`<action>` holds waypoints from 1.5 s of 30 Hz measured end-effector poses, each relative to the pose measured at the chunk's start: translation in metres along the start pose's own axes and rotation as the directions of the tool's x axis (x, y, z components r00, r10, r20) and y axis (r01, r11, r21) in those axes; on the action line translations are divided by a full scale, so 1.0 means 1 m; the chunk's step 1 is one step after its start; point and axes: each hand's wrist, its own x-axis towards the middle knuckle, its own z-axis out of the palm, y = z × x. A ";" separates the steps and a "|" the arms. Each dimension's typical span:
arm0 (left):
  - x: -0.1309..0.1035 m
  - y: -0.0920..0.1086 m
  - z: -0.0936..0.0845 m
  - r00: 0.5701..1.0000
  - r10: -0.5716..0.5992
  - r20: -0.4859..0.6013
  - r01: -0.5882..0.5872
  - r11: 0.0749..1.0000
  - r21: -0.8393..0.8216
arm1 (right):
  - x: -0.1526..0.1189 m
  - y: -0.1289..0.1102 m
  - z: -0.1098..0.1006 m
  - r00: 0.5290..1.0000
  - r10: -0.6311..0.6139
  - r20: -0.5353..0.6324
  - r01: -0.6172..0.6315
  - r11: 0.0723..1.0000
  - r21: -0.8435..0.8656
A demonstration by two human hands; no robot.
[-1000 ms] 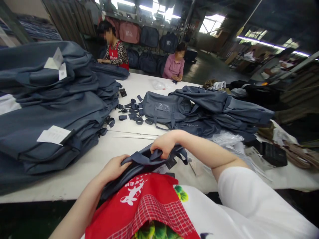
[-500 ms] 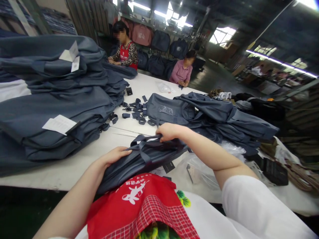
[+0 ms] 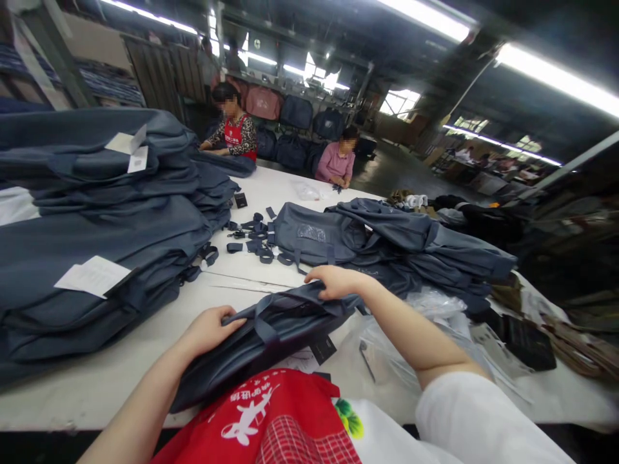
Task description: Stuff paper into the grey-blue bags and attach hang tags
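Observation:
A dark blue bag (image 3: pixel 285 328) lies at the table's front edge, right before my red apron, its handle strap standing up in the middle. My left hand (image 3: pixel 211 330) grips the bag's upper edge on the left, thumb and fingers on either side of the fabric. On the right, my right hand (image 3: pixel 333 282) is closed on the far upper edge of the same bag. Under the bag's right end, a black tag (image 3: pixel 322 350) pokes out beside some printed paper.
Tall piles of blue bags (image 3: pixel 97 238) with white paper tags fill the left. More blue bags (image 3: pixel 387 225) lie ahead, next to loose straps (image 3: pixel 261 238). Clear plastic bags (image 3: pixel 387 354) are at right. Two people (image 3: pixel 235 132) work across the white table (image 3: pixel 232 264).
My view has tilted upward, so the scene sits lower. The bag's upper edge has been drawn out straighter between my hands, and the pale patch by its opening no longer shows.

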 end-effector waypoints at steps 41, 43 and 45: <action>0.049 0.154 0.070 0.898 0.405 -0.172 -0.195 0.717 0.670 | 0.005 0.041 0.092 0.838 0.013 -0.546 0.060 0.991 0.116; 0.048 0.154 0.068 0.902 0.398 -0.168 -0.200 0.729 0.654 | 0.004 0.040 0.091 0.837 0.019 -0.547 0.060 0.990 0.126; 0.047 0.153 0.067 0.908 0.376 -0.184 -0.182 0.751 0.635 | 0.004 0.039 0.091 0.839 0.019 -0.544 0.058 0.990 0.125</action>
